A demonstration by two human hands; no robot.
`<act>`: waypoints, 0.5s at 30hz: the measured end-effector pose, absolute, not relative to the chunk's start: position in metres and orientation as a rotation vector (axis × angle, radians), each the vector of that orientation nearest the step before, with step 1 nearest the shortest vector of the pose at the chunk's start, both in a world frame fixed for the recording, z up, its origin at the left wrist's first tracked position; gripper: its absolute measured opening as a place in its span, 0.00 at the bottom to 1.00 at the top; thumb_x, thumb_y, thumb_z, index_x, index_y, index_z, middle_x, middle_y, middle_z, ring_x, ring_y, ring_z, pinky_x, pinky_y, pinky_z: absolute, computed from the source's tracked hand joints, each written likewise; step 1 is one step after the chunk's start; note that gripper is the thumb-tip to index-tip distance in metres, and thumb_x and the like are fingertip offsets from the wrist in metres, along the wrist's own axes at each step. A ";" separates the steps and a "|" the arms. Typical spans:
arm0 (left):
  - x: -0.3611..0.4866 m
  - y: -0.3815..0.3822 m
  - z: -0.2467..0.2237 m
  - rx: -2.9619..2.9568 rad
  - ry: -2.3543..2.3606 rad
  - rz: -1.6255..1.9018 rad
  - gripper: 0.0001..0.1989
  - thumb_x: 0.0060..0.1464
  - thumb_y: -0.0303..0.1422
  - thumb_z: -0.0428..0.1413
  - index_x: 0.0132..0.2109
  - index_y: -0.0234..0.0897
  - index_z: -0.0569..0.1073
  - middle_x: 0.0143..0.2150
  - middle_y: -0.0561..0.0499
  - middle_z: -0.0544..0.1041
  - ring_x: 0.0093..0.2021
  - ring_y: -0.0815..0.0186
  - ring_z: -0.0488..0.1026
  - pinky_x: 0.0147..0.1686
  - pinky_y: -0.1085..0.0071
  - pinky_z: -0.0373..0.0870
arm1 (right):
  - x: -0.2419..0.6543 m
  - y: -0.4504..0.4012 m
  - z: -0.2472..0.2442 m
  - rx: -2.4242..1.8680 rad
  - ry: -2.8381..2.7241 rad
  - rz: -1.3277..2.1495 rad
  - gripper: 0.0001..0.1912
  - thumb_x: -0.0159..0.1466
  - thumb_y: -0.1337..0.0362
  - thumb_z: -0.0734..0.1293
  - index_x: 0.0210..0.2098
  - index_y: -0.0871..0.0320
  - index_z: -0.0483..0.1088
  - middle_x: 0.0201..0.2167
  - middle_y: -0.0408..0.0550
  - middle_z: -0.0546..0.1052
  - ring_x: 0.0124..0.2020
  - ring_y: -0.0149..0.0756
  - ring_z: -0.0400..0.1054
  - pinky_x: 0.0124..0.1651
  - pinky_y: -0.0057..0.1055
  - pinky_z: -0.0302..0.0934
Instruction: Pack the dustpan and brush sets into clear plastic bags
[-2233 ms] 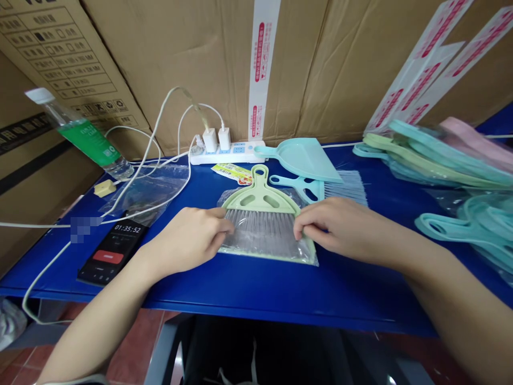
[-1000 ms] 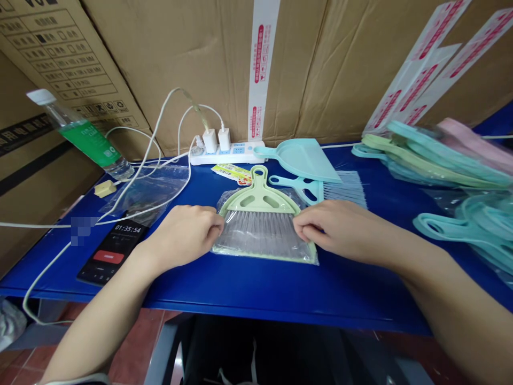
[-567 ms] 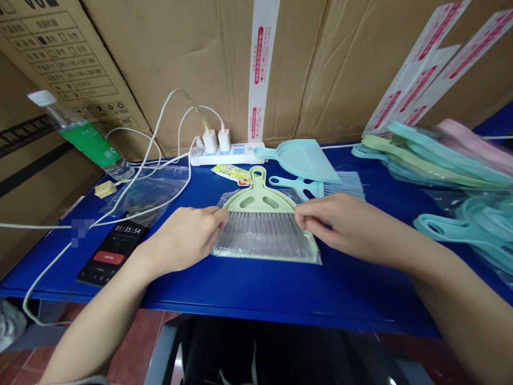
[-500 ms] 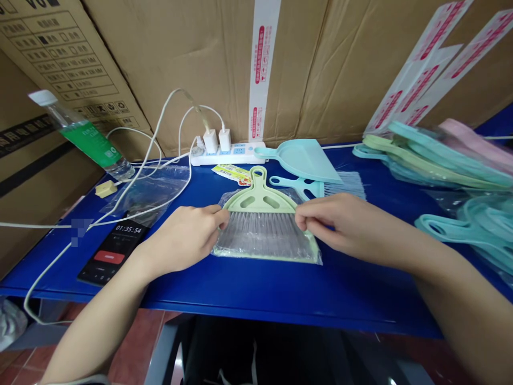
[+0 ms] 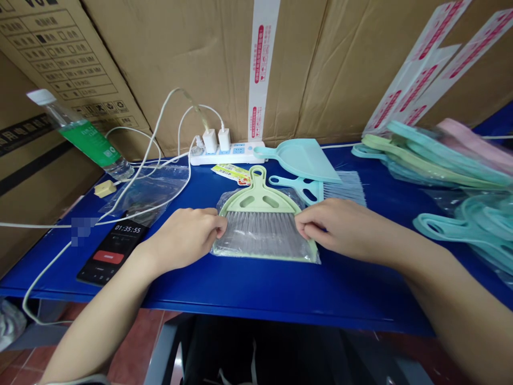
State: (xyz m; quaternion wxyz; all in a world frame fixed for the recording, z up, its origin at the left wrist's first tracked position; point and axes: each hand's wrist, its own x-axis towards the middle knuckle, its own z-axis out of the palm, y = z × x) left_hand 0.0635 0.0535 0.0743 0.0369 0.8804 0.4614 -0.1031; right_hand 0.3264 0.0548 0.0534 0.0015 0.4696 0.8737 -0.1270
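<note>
A pale green brush (image 5: 262, 201) with grey bristles lies on a matching dustpan (image 5: 276, 259), handles pointing away from me. Clear plastic bag film (image 5: 244, 247) covers their lower part, bunched around the sides. At the left edge, my left hand (image 5: 190, 235) is closed, fingertips pinching the film. My right hand (image 5: 332, 227) is likewise closed on the film at the right edge. Just beyond lie a light blue dustpan (image 5: 300, 159) and a light blue brush (image 5: 298, 185), its bristles partly behind my right hand.
Bagged dustpan sets (image 5: 449, 155) in several colours are piled at right. At left are a phone (image 5: 114, 251), a tilted water bottle (image 5: 90, 141), white cables and loose plastic film (image 5: 160, 184). A power strip (image 5: 236, 153) stands against the cardboard boxes (image 5: 200, 48) behind the blue table (image 5: 256, 289).
Both hands have shifted only slightly at the bag's sides; the film bulges a little more near the upper edges of the green dustpan. The set stays in place.
</note>
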 end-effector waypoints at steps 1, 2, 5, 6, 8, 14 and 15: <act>0.064 0.054 0.074 2.698 1.414 -0.323 0.13 0.56 0.24 0.44 0.33 0.40 0.72 0.33 0.53 0.75 0.29 0.65 0.72 0.28 0.70 0.59 | 0.326 0.054 0.054 1.484 2.732 -0.396 0.14 0.59 0.71 0.55 0.18 0.55 0.55 0.16 0.41 0.65 0.20 0.32 0.57 0.27 0.31 0.47; 0.064 0.053 0.074 2.695 1.410 -0.325 0.13 0.55 0.24 0.44 0.33 0.40 0.71 0.33 0.53 0.76 0.29 0.65 0.72 0.28 0.70 0.58 | 0.325 0.054 0.054 1.489 2.728 -0.395 0.14 0.59 0.71 0.55 0.18 0.55 0.54 0.16 0.41 0.65 0.20 0.32 0.56 0.26 0.31 0.46; 0.064 0.053 0.074 2.691 1.401 -0.308 0.12 0.54 0.23 0.44 0.32 0.40 0.71 0.33 0.53 0.77 0.31 0.65 0.73 0.28 0.70 0.59 | 0.326 0.053 0.053 1.487 2.745 -0.375 0.14 0.59 0.71 0.55 0.18 0.55 0.52 0.16 0.41 0.64 0.20 0.31 0.56 0.26 0.31 0.46; 0.064 0.053 0.073 2.691 1.398 -0.299 0.12 0.54 0.23 0.44 0.32 0.39 0.71 0.32 0.53 0.77 0.31 0.65 0.74 0.28 0.70 0.59 | 0.326 0.053 0.053 1.482 2.761 -0.366 0.14 0.59 0.70 0.55 0.18 0.55 0.52 0.15 0.41 0.63 0.19 0.31 0.55 0.25 0.31 0.46; 0.064 0.054 0.073 2.693 1.399 -0.290 0.12 0.53 0.23 0.44 0.32 0.39 0.71 0.31 0.53 0.77 0.31 0.65 0.74 0.28 0.70 0.60 | 0.329 0.054 0.052 1.474 2.796 -0.345 0.15 0.59 0.70 0.55 0.18 0.55 0.50 0.15 0.40 0.62 0.19 0.30 0.54 0.24 0.30 0.45; 0.064 0.054 0.072 2.735 1.414 -0.365 0.12 0.54 0.23 0.43 0.32 0.38 0.70 0.31 0.52 0.78 0.31 0.64 0.75 0.28 0.70 0.61 | 0.335 0.056 0.052 1.450 2.843 -0.361 0.13 0.59 0.70 0.55 0.18 0.55 0.52 0.16 0.41 0.64 0.19 0.30 0.55 0.25 0.30 0.46; 0.065 0.054 0.072 2.748 1.417 -0.380 0.12 0.55 0.23 0.43 0.32 0.38 0.70 0.30 0.51 0.78 0.31 0.64 0.75 0.28 0.70 0.61 | 0.335 0.056 0.052 1.443 2.845 -0.367 0.13 0.59 0.70 0.55 0.19 0.55 0.52 0.16 0.41 0.64 0.20 0.30 0.55 0.26 0.30 0.47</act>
